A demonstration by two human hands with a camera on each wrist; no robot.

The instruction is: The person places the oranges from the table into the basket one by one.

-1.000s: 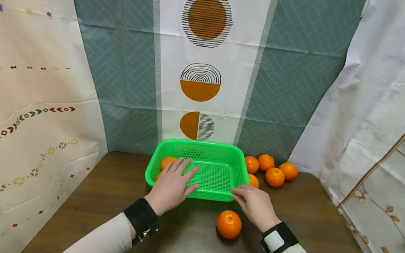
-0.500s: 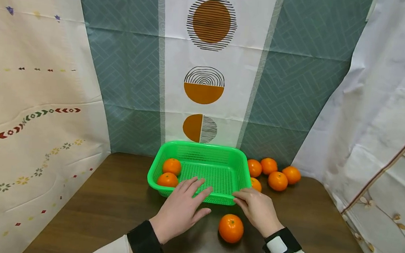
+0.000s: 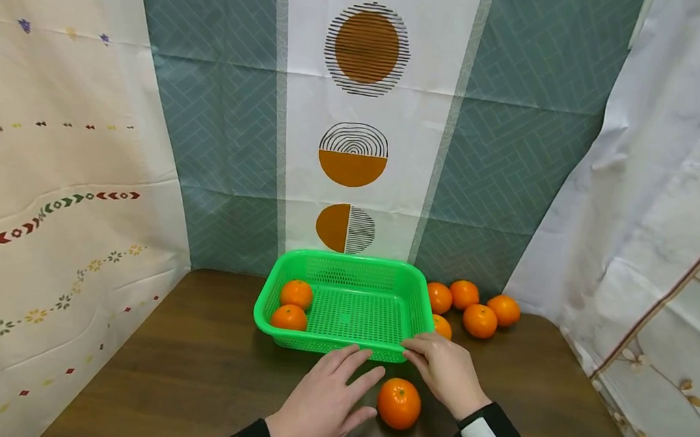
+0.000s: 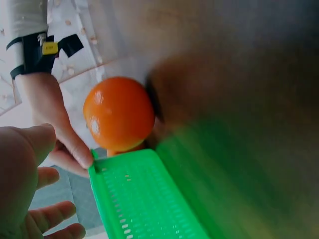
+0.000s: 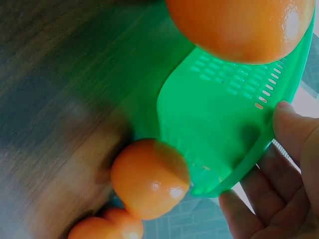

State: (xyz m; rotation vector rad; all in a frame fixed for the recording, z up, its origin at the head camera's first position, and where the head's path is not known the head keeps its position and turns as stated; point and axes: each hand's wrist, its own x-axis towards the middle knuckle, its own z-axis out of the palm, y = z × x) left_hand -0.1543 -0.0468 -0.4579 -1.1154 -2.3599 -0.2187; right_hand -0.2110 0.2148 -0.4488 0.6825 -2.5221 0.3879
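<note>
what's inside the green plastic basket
The basket holds two oranges at its left end, on the mesh floor. Floor beneath them and close behind the near wall is hidden.

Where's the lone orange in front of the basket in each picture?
Head: the lone orange sits low, right of centre.
Left wrist: the lone orange is left of centre, above the green basket.
Right wrist: the lone orange is right of centre, cut off by the top edge.
Shared landmark: the green basket, its rim held by the right hand in all three.
</note>
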